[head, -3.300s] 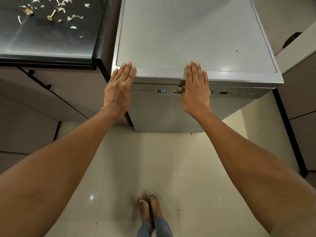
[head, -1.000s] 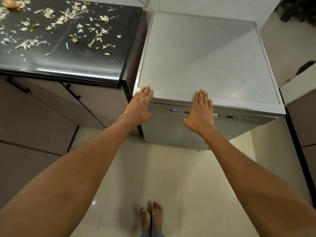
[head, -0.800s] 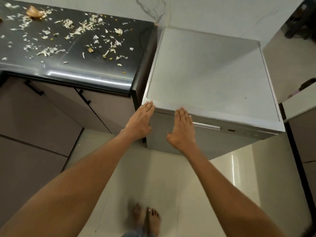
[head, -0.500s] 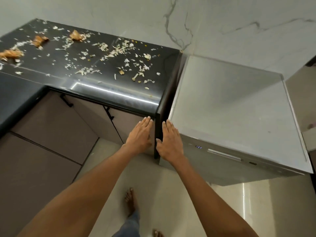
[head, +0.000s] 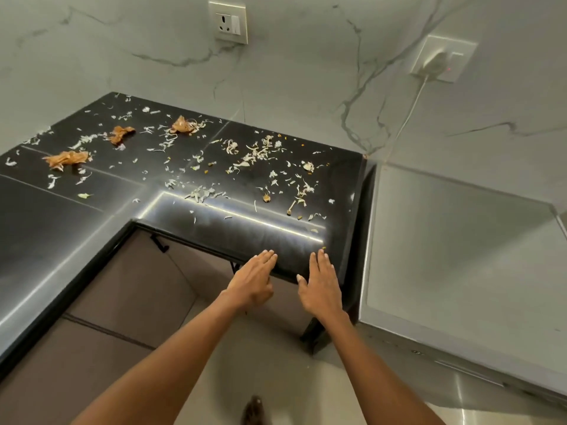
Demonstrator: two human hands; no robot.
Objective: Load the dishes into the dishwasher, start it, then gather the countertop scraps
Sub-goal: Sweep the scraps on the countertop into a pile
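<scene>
Both hands flat at the front edge of the glossy black stone countertop [head: 92, 216].
The left hand [head: 251, 282] and right hand [head: 320, 286] have straight fingers and hold nothing; pale peel scraps [head: 260, 154] lie beyond them.

A wall socket [head: 227, 22] and plugged charger [head: 437, 63] sit on the marble wall [head: 306, 56].

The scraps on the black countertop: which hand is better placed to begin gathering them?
Probably the left hand. Both hands are open at the countertop front edge, but most scraps lie ahead and to the left. The right hand sits near the dishwasher side.
</scene>
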